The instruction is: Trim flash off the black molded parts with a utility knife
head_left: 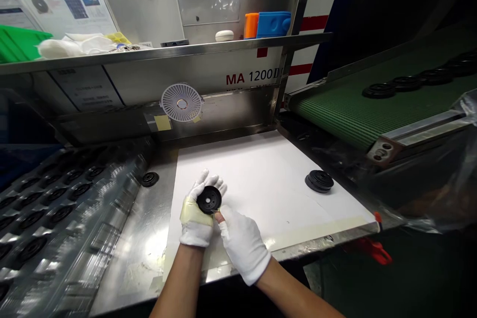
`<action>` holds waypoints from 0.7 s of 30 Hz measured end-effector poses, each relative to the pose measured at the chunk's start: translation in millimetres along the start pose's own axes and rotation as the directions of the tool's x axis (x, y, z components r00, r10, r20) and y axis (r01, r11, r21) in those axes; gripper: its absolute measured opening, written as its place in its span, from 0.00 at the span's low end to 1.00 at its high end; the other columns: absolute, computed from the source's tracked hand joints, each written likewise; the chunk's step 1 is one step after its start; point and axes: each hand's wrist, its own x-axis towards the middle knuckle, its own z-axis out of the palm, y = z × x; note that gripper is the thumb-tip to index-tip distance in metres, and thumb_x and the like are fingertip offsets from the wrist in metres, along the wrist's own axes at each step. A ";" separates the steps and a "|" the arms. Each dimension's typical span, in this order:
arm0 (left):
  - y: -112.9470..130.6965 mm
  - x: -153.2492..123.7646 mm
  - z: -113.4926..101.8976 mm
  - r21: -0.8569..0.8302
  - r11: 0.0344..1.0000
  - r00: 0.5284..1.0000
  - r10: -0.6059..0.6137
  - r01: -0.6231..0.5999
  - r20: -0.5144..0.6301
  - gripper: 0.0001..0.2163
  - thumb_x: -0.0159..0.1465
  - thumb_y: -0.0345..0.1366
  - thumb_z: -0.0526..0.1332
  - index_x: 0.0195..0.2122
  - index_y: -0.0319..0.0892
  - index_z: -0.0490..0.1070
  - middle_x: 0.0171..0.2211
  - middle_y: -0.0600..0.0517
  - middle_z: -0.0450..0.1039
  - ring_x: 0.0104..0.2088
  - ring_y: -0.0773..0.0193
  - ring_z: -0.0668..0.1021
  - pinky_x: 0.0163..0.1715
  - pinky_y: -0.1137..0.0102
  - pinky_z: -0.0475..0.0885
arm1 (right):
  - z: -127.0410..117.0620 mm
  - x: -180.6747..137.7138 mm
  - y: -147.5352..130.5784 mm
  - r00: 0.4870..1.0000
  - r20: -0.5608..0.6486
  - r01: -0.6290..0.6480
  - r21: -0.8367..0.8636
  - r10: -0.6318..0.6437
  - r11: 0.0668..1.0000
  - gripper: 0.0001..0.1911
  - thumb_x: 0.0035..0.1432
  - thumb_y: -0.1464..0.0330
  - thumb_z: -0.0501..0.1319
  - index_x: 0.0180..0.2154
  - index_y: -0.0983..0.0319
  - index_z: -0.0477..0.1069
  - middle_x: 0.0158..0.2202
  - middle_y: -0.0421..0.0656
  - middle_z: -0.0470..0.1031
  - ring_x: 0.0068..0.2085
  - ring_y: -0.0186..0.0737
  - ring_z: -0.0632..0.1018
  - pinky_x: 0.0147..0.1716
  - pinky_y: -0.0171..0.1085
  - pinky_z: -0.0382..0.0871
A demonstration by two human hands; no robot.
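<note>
My left hand (pixel 198 211), in a white glove with a yellowish palm, holds a round black plastic part (pixel 209 199) with a hole in its middle. Its fingers stretch out behind the part and the thumb rests along the part's side. At the lower rim of the part is my right hand (pixel 242 238), also in a white glove, with one bare fingertip showing. Its fingers are pinched together, and a thin sliver of something pokes out of them against the rim, too small to name. Both hands are over a white sheet (pixel 253 174) on the metal bench.
Black round parts (pixel 319 181) lie on the sheet's right side; another black part (pixel 150 179) is on bare metal at left. A clear tray (pixel 108 223) of several parts fills the left. A green conveyor belt (pixel 335 114) carries more. Behind are a white fan (pixel 182 103) and a shelf (pixel 201 48).
</note>
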 end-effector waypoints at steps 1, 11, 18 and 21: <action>2.1 -0.3 -2.0 0.022 0.998 0.998 -0.053 0.052 0.019 0.18 0.54 0.29 0.57 0.47 0.37 0.70 0.39 0.39 0.74 0.39 0.50 0.77 0.37 0.57 0.74 | -1.5 0.7 2.0 1.000 -0.006 0.001 0.011 0.000 1.000 0.15 0.66 0.63 0.44 0.34 0.58 0.66 0.29 0.39 0.75 0.29 0.37 0.75 0.27 0.38 0.52; -13.4 2.1 4.6 -0.077 0.990 0.992 0.114 -0.117 -0.049 0.15 0.54 0.25 0.60 0.42 0.43 0.72 0.24 0.56 0.67 0.27 0.69 0.73 0.35 0.70 0.73 | 0.5 -0.6 0.6 0.998 -0.014 -0.054 0.028 0.055 0.998 0.15 0.66 0.63 0.44 0.33 0.58 0.65 0.28 0.39 0.75 0.29 0.37 0.74 0.27 0.37 0.51; -1.6 -4.5 -3.3 0.046 0.998 0.999 -0.046 0.045 0.011 0.19 0.54 0.30 0.57 0.49 0.38 0.70 0.43 0.38 0.74 0.43 0.46 0.77 0.38 0.55 0.74 | -1.3 0.0 6.8 0.999 -0.042 -0.021 0.067 0.024 0.998 0.14 0.66 0.64 0.45 0.33 0.58 0.65 0.28 0.39 0.75 0.28 0.38 0.74 0.27 0.38 0.52; 0.7 -3.4 -1.9 0.005 0.994 0.994 -0.107 0.106 0.034 0.14 0.55 0.30 0.57 0.43 0.36 0.72 0.30 0.43 0.74 0.32 0.53 0.77 0.31 0.61 0.74 | -4.6 2.3 13.8 0.997 -0.051 -0.047 0.094 0.052 0.994 0.13 0.66 0.64 0.45 0.34 0.58 0.65 0.29 0.39 0.75 0.29 0.37 0.74 0.28 0.37 0.54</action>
